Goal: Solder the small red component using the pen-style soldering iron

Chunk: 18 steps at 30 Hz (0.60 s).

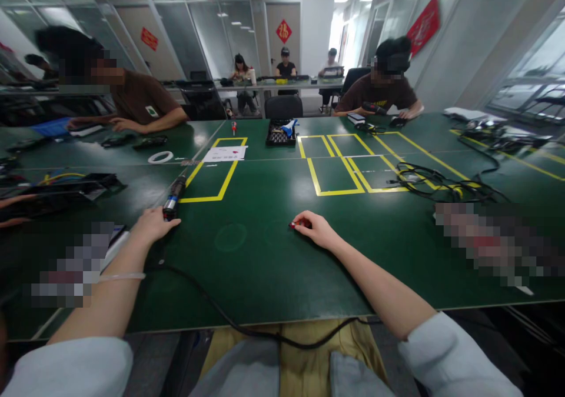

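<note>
My left hand [152, 225] is at the lower end of a black cylindrical tool [174, 194] with a silver section and a blue band, which lies slanted on the green table [256, 291]. Its fingers curl around that end, and the thumb reaches out to the right. Near the middle of the table, my right hand [314, 227] is closed in a pinch on a small red piece [292, 225], most of which the fingers hide. A black cable [207, 300] runs from below my left hand over the table's front edge and across my lap.
Yellow tape outlines [220, 198] mark the table, with a white paper sheet [225, 153] across one. Behind stand a black tray [281, 141] with a blue-and-white tool and a red screwdriver [233, 127]. Tangled black cables [424, 176] lie right. Co-workers sit opposite and left.
</note>
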### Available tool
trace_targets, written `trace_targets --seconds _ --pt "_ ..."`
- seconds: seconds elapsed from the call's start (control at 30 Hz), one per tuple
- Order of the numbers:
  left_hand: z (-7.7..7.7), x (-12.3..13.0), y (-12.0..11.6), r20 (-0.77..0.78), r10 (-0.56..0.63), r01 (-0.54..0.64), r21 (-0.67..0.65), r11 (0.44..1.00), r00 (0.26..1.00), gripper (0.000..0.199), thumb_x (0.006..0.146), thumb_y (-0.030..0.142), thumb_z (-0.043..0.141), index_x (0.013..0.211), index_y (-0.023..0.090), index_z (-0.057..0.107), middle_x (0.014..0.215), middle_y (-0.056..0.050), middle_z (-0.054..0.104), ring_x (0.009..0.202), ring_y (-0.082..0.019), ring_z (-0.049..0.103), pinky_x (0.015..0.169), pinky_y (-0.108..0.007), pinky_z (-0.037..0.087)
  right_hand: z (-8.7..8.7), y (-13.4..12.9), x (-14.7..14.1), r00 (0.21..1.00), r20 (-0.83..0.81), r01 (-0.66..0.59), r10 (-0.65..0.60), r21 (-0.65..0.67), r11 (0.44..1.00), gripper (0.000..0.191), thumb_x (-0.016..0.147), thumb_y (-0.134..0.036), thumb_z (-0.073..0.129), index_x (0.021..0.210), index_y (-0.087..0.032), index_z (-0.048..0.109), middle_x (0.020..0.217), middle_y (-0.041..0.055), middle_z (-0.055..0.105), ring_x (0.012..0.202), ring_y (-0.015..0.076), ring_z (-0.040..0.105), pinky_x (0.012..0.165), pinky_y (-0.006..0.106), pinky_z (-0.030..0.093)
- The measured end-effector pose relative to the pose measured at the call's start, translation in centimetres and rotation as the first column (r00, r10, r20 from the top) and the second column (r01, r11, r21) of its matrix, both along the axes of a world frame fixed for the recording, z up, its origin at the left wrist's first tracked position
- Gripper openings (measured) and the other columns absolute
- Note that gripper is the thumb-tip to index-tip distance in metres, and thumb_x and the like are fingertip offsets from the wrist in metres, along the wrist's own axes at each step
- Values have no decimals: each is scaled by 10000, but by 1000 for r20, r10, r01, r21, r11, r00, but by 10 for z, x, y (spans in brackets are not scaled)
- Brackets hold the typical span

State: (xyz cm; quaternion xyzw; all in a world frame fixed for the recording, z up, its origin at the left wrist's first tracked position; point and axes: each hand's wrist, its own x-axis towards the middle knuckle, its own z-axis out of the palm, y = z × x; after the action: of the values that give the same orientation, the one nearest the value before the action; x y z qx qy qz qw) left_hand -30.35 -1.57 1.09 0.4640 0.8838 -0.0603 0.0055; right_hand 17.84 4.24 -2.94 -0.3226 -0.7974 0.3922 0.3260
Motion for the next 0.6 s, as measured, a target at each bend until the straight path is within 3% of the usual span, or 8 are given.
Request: trace_targets --seconds 0.13,0.33,0.47,0.6 --pt "0 3 -2 -60 -67 69 29 997 996 606 787 562 531 1164 89 506 1180 -159 535 1056 -254 508 784 -260 427 -1 -1 -1 1000 6 7 -7 -4 1000 156 806 -205 595 947 -153 635 774 4 593 654 112 503 631 232 394" --pt "4 33 -4 -27 -114 115 43 992 993 607 789 576 506 1164 100 501 1127 -156 544 978 -265 558 764 -300 456 3 -3 -2 1000 8 24 -24 -16 1000 162 802 -208 596 951 -148 625 757 0 588 649 111 498 626 231 390" --pt "0 64 -2 4 -173 172 94 981 985 626 785 565 499 1213 110 488 1182 -189 513 992 -302 577 792 -354 470 3 -3 -2 1000 -24 8 -8 1 1000 132 813 -214 584 931 -157 601 746 -13 564 644 107 484 622 226 386" --pt "-3 112 1 41 -256 246 162 956 966 607 786 527 502 1253 140 475 1179 -176 501 1008 -313 578 814 -382 474 2 -3 -2 1000 -27 10 -9 37 999 87 821 -224 575 886 -168 586 738 -18 542 646 110 476 622 226 379"
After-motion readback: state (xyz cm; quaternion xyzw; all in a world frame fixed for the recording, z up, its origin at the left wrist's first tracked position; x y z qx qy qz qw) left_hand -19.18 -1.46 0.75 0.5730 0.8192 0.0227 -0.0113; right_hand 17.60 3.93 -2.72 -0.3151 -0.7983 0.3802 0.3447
